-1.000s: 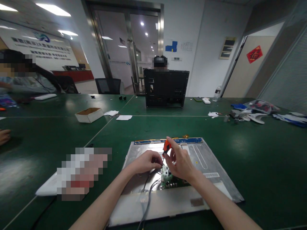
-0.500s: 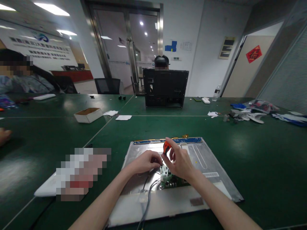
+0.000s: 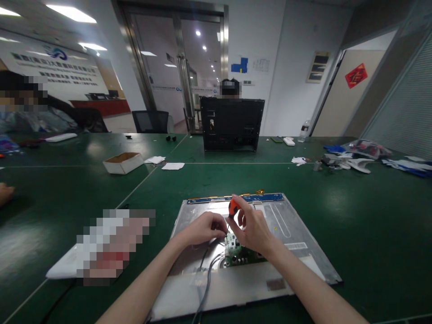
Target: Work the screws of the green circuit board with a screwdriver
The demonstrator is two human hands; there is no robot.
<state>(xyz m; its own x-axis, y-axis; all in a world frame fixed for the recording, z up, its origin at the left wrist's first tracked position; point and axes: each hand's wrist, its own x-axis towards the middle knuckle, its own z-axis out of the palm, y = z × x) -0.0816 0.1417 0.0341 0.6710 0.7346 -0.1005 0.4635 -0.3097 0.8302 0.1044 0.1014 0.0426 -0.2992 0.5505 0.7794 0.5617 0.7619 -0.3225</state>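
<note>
My right hand [image 3: 254, 225] is closed around the orange and black handle of a screwdriver [image 3: 233, 207]. Its thin shaft points down at the upper left corner of a green circuit board [image 3: 238, 255]. Close beside the shaft, my left hand [image 3: 209, 227] has its fingers curled together near the tip; what they pinch, if anything, is hidden. The board sits on the silver metal back of a display panel [image 3: 303, 265], which lies flat under both hands. Dark cables [image 3: 208, 288] run from the board's left side toward me. A blue strip board [image 3: 270, 197] lines the panel's far edge.
A white open box [image 3: 124, 164] and papers [image 3: 173, 166] lie farther off to the left. Across the table a person sits behind a black monitor casing [image 3: 232, 125]. At far left is another person's hand [image 3: 6, 194]. Scraps and bags [image 3: 362, 150] lie at the right.
The screwdriver's handle has turned slightly in my right hand. Both hands stay in nearly the same place over the board, and the whole view has shifted a little.
</note>
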